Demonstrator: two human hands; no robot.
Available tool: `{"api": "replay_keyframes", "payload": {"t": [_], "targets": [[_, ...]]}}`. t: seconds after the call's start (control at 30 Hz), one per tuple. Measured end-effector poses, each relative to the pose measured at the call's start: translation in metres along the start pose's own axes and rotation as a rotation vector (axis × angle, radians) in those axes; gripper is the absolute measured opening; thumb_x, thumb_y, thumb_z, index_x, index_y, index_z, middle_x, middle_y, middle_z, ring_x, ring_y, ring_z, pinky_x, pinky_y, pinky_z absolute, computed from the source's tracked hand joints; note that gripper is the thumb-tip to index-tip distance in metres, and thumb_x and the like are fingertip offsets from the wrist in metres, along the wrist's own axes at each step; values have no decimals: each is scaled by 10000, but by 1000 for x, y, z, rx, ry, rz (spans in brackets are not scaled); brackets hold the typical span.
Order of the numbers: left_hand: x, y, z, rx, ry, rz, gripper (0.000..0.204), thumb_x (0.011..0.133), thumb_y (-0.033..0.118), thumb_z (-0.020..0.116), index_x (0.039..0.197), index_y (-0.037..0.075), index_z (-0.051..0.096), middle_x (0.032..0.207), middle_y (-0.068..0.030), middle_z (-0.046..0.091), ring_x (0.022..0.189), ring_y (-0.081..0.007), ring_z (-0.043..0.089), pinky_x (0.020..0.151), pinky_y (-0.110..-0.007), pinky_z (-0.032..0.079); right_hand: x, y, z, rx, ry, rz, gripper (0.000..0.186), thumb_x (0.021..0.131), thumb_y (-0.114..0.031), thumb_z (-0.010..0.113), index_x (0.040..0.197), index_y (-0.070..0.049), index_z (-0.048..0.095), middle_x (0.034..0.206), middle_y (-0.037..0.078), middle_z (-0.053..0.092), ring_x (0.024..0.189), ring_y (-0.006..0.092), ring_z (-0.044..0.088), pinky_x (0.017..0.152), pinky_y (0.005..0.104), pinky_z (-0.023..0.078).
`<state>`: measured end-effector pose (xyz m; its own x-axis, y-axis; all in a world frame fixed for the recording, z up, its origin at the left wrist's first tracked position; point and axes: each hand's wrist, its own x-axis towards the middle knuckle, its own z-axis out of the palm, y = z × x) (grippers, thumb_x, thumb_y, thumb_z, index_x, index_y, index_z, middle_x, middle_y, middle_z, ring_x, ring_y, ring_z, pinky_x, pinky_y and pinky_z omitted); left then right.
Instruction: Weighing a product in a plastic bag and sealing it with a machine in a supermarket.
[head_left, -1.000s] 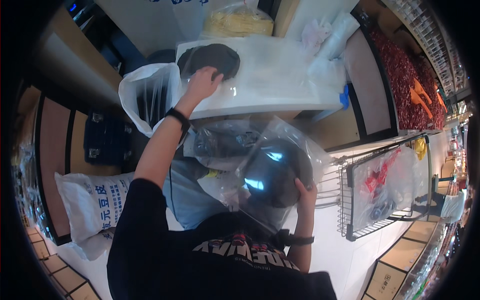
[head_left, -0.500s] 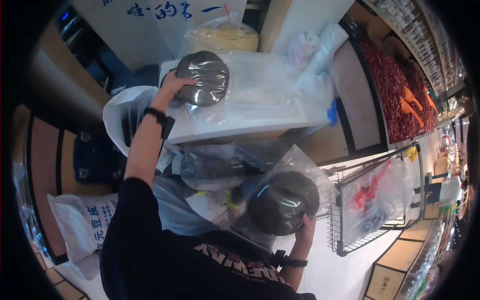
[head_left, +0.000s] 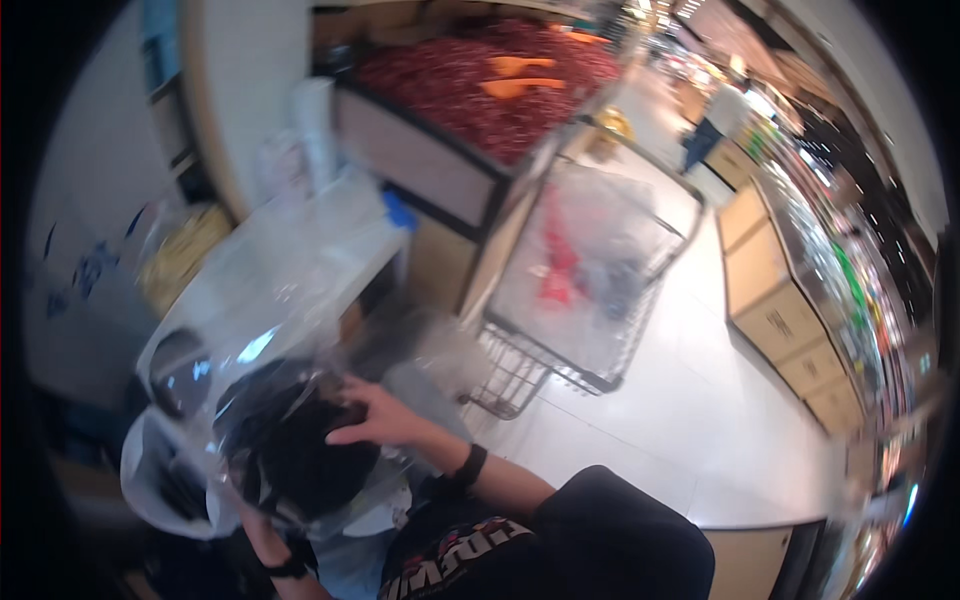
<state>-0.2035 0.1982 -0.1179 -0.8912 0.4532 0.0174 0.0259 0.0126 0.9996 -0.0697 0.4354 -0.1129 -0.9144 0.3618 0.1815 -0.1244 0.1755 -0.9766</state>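
A large dark, round, flat pack in clear plastic (head_left: 300, 445) is between my hands, in front of my body. My right hand (head_left: 385, 418) grips its right side, thumb and fingers pressing on the dark surface and film. From below, my left hand (head_left: 240, 505) holds the lower left edge; its fingers are mostly hidden by the plastic and blurred. On the white table, a second dark round pack (head_left: 182, 375) lies wrapped in shiny film, just beyond the first. The kind of contents cannot be made out.
The white table (head_left: 290, 235) carries clear film and a plastic roll (head_left: 315, 130). A white-lined bin (head_left: 150, 470) stands left. Yellowish bagged goods (head_left: 185, 260) lie behind. At right are a wire cart (head_left: 510, 375) with bagged items, a bin of red dried goods (head_left: 440, 70) with orange scoops, and a distant person (head_left: 722, 115).
The view has swung to the right. My left hand has left the pack on the table and joined my right hand at the other pack, now held in front of me.
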Motion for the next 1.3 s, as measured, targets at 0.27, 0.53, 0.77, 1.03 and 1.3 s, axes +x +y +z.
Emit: {"api": "replay_keyframes", "payload": {"t": [0.27, 0.53, 0.77, 1.03, 1.3], "targets": [[-21, -13, 10, -49, 9, -17, 692, 707, 31, 768, 1326, 26, 460, 1199, -87, 572, 1071, -177, 552, 912, -320, 466, -39, -27, 6, -20, 57, -83, 514, 726, -245, 803, 1108, 52, 629, 1227, 165, 514, 1119, 290, 528, 976, 359, 406], [-20, -9, 12, 1, -1, -2, 676, 748, 49, 735, 1352, 31, 431, 1218, -92, 554, 1068, -174, 552, 895, -313, 472, -43, -22, -4, -212, -93, -163, 535, 667, -317, 815, 1046, 25, 655, 1267, 221, 489, 1144, 365, 506, 981, 430, 409], [-18, -10, 56, 15, -74, -26, 662, 785, 64, 706, 1374, 36, 406, 1236, -96, 539, 1065, -172, 551, 880, -307, 478, -53, -38, 13, -246, -230, -81, 558, 667, -303, 807, 1093, 12, 633, 1315, 245, 462, 1201, 404, 467, 1015, 443, 384], [-42, -33, 9, -5, -37, -60, 646, 827, 82, 673, 1400, 42, 377, 1255, -100, 521, 1062, -169, 551, 863, -299, 484, -46, -8, 14, -45, 48, 130, 620, 778, -334, 759, 1249, 11, 550, 1104, 173, 655, 1021, 271, 628, 910, 376, 484], [-61, -43, 20, -207, -87, -220, 806, 679, 34, 812, 1367, 3, 393, 1255, -101, 532, 1156, -216, 519, 993, -338, 422, -28, -17, 2, -505, 302, 116, 784, 685, -455, 822, 1165, 11, 414, 924, 201, 653, 842, 350, 669, 703, 401, 527]]}}
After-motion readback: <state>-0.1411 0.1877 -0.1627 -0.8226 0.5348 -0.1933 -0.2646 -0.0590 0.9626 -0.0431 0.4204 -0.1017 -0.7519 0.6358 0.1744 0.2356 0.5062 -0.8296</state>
